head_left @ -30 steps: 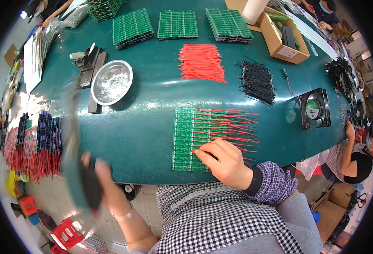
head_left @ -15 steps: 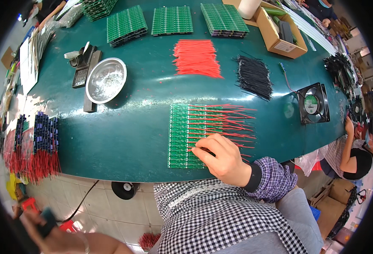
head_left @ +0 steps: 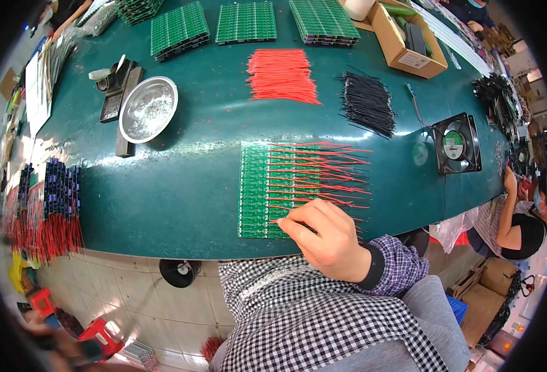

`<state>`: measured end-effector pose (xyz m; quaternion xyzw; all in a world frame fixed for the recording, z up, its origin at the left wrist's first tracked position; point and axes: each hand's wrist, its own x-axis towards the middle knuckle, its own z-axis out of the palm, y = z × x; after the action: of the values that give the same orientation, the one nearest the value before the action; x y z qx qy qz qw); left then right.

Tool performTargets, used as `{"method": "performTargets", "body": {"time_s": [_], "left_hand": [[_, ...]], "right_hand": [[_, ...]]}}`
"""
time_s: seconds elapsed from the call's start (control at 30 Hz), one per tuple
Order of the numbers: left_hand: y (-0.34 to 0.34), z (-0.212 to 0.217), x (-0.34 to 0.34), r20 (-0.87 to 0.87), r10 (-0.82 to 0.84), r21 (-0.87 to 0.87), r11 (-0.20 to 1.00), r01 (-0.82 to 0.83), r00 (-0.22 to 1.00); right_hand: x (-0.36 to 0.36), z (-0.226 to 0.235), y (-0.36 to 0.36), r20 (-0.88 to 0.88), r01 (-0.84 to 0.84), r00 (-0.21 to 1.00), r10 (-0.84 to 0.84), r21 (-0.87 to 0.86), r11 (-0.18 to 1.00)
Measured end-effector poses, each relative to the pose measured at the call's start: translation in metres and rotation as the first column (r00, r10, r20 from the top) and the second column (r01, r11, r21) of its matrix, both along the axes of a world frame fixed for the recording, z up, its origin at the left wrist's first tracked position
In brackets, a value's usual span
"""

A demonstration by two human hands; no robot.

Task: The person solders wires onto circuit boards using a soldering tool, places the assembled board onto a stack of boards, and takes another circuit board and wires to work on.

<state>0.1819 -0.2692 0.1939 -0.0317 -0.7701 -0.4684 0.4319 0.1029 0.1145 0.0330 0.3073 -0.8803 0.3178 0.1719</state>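
Note:
A green circuit board panel [head_left: 255,192] lies near the table's front edge, divided into many small rows. Thin red wires [head_left: 341,166] run from its middle strip out past its right edge, side by side down most of the rows. Over the panel's lower right part, my right hand [head_left: 329,242] is closed in a pinch, thumb and forefinger together at a pad. A red wire end shows at the fingertips; the rest of that wire is hidden under the hand. My left hand does not appear.
Beyond the panel lie red wires [head_left: 282,75] and black wires [head_left: 367,102]. A metal bowl [head_left: 148,110] is left, a fan [head_left: 457,146] right. Board stacks [head_left: 180,28] and a carton [head_left: 410,46] stand at back. Wired boards [head_left: 62,192] hang over the left edge. A person's blurred arm [head_left: 56,344] is lower left.
My right hand has moved down the panel, toward the near edge, still pinching at the middle strip. The whole view has shifted slightly. The blurred arm at lower left has drawn farther out of view.

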Motion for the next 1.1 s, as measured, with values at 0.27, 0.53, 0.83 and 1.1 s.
{"method": "performTargets", "body": {"time_s": [0.27,0.53,0.83,1.1], "left_hand": [[0.125,-0.135,0.023,0.670,-0.211,0.443,0.883,-0.156,0.712],[0.126,-0.152,0.043,0.724,-0.275,0.422,0.902,-0.090,0.633],[0.132,-0.147,0.030,0.773,-0.253,0.346,0.937,-0.051,0.582],[0.131,-0.148,0.030,0.775,-0.267,0.349,0.936,-0.036,0.572]], "right_hand": [[-0.002,-0.021,-0.004,0.000,0.033,0.999,-0.033,-0.015,0.999],[-0.003,-0.021,-0.007,-0.010,0.047,0.999,-0.048,-0.016,0.999],[-0.004,-0.022,-0.008,-0.016,0.053,0.998,-0.053,-0.010,0.999],[-0.004,-0.021,-0.010,-0.018,0.065,0.998,-0.066,-0.020,0.998]]}}
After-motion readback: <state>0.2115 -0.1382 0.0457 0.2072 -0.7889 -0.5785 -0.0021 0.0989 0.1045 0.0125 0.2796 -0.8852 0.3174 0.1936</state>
